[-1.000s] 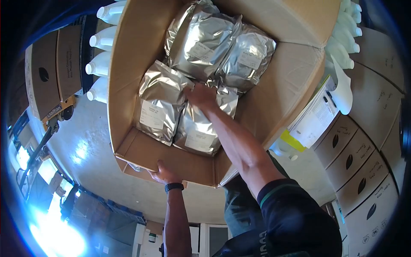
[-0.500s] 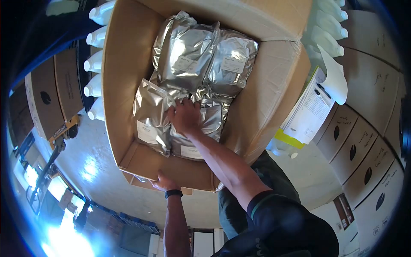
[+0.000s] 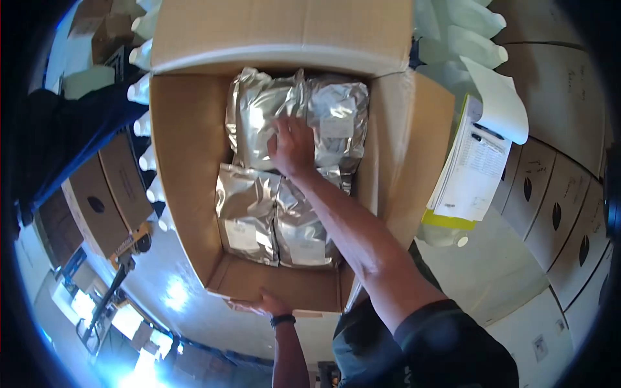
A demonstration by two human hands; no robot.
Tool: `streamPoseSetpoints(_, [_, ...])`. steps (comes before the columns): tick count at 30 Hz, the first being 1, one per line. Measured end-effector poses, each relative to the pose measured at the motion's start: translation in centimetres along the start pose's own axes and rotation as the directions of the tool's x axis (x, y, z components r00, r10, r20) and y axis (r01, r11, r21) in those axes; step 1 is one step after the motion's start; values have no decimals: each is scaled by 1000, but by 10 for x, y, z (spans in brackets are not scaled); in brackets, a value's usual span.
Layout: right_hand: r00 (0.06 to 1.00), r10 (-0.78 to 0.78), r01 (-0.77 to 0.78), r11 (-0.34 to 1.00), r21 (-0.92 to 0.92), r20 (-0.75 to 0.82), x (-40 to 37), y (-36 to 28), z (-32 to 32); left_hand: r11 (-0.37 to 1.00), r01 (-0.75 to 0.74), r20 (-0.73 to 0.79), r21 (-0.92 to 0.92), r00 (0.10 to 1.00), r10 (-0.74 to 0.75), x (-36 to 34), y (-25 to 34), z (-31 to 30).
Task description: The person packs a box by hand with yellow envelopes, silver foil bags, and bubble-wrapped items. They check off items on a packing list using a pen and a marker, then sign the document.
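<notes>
Inside a large open cardboard box (image 3: 184, 174) lie several silver foil bags with white labels. My right hand (image 3: 294, 147) is over the upper left foil bag (image 3: 255, 107), its fingers apart and seemingly touching the foil. Beside that one is the upper right foil bag (image 3: 339, 116). Closer to me are the lower left foil bag (image 3: 246, 207) and the lower right foil bag (image 3: 301, 226), the latter partly hidden by my forearm. My left hand (image 3: 265, 304), with a dark wristband, grips the near rim of the box, thumb at the edge.
White plastic jugs (image 3: 479, 48) line both sides of the box. At the right, a clipboard with papers (image 3: 472, 168) and a pen lies on the jugs. Stacked cartons (image 3: 550, 200) stand further right, and more cartons (image 3: 107, 200) at the left beside a pallet jack (image 3: 123, 265).
My right hand has moved from the lower bags up to the upper left bag. The lower bags now lie straighter side by side. My left hand stays on the near rim; the view has shifted.
</notes>
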State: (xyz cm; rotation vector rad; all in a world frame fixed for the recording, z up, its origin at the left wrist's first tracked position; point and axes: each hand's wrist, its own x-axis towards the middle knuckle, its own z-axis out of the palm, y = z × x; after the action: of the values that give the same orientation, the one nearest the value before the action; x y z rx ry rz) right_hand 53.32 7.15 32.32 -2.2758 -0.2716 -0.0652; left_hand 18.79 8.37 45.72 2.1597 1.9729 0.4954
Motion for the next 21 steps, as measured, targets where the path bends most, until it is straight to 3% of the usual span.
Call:
streamPoseSetpoints(1, [1000, -17, 19, 990, -137, 18, 25, 12, -6, 1000, -5, 15, -14, 1000, 6, 4, 11, 1])
streamPoseSetpoints(2, [981, 78, -33, 969, -244, 177, 49, 33, -7, 940, -256, 119, 227, 965, 234, 9, 40, -4])
streamPoseSetpoints(3, [979, 78, -1, 927, -376, 191, 70, 58, -9, 761, -493, 271, 422, 870, 413, 13, 65, -6])
streamPoseSetpoints(4, [876, 250, -38, 888, -458, 413, 97, 53, -44, 750, -623, 303, 222, 775, 554, 24, 89, 18])
streamPoseSetpoints(5, [807, 338, -93, 883, -461, 485, 106, 70, -42, 693, -721, 327, 11, 657, 679, 34, 139, 38])
streamPoseSetpoints(6, [804, 326, -66, 881, -469, 497, 106, 81, -31, 698, -585, 524, -414, 474, 708, 58, 205, 93])
streamPoseSetpoints(7, [797, 328, -47, 871, -489, 508, 111, 82, -31, 417, -830, 359, -371, 287, 888, 78, 245, 132])
streamPoseSetpoints(8, [790, 332, -29, 860, -509, 516, 118, 84, -32, 250, -904, 273, -346, 158, 949, 95, 279, 171])
streamPoseSetpoints(9, [712, 370, -48, 873, -485, 597, 129, 86, -35, 109, -930, 162, -351, 54, 985, 109, 309, 209])
streamPoseSetpoints(11, [492, 435, -59, 881, -470, 754, 148, 78, -48, 217, -904, 636, -367, -74, 768, 136, 366, 252])
streamPoseSetpoints(12, [438, 392, 23, 895, -445, 809, 149, 78, -46, 226, -901, 635, -369, -67, 770, 146, 373, 276])
streamPoseSetpoints(13, [379, 345, 100, 907, -409, 858, 150, 80, -44, 187, -928, 745, -322, -127, 655, 156, 374, 298])
streamPoseSetpoints(14, [377, 344, 105, 907, -408, 860, 149, 75, -44, 138, -950, 839, -279, -171, 517, 162, 374, 309])
streamPoseSetpoints(15, [377, 384, 161, 869, -468, 843, 142, 66, -45, 116, -973, 917, -200, -144, 372, 153, 390, 285])
streamPoseSetpoints(16, [383, 426, 207, 825, -526, 819, 133, 56, -49, 109, -974, 919, -197, -145, 366, 147, 382, 274])
streamPoseSetpoints(18, [436, 362, 216, 847, -486, 824, 119, 40, -64, -102, -989, 866, -106, -142, 480, 139, 371, 249])
streamPoseSetpoints(20, [501, 317, 144, 887, -439, 805, 98, 35, -72, 25, -980, 898, -196, -169, 405, 151, 376, 226])
streamPoseSetpoints(21, [589, 267, 198, 867, -457, 762, 87, 24, -84, 18, -981, 891, -196, -170, 420, 154, 379, 215])
